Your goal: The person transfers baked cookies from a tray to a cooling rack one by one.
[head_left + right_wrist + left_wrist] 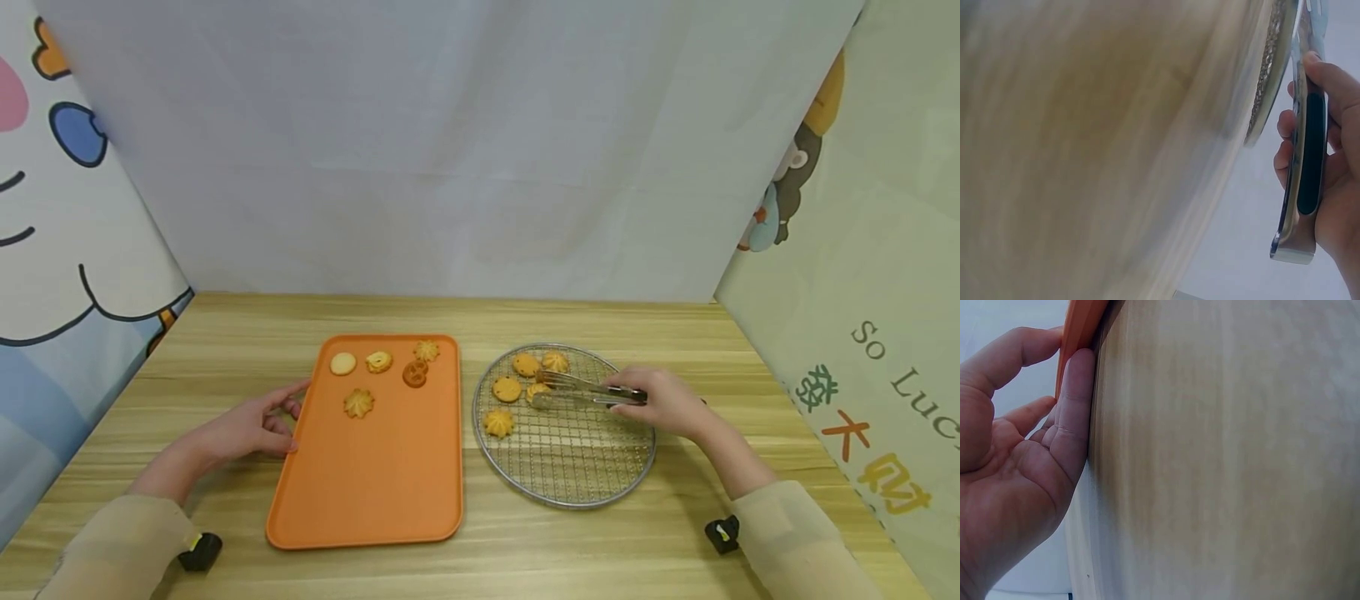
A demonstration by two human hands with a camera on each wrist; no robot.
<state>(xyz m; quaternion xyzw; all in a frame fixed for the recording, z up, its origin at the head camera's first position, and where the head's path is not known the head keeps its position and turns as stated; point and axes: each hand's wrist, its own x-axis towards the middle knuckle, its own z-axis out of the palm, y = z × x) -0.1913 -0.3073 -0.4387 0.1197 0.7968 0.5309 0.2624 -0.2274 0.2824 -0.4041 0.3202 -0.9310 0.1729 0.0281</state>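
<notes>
Orange tray (378, 479) held five cookies (358, 403) | round wire rack (577, 458) held five, one between tips of tongs (577, 382) | your right hand (663, 402) gripped these; your left hand (243, 427), fingers apart, touched tray

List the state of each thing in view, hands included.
Orange tray: flat on the table, bearing five cookies
Round wire rack: flat on the table, bearing cookies
Tongs: held, arms apart, tips at one cookie, grip unclear
Left hand: touching the tray's left edge
Right hand: holding the tongs
</notes>
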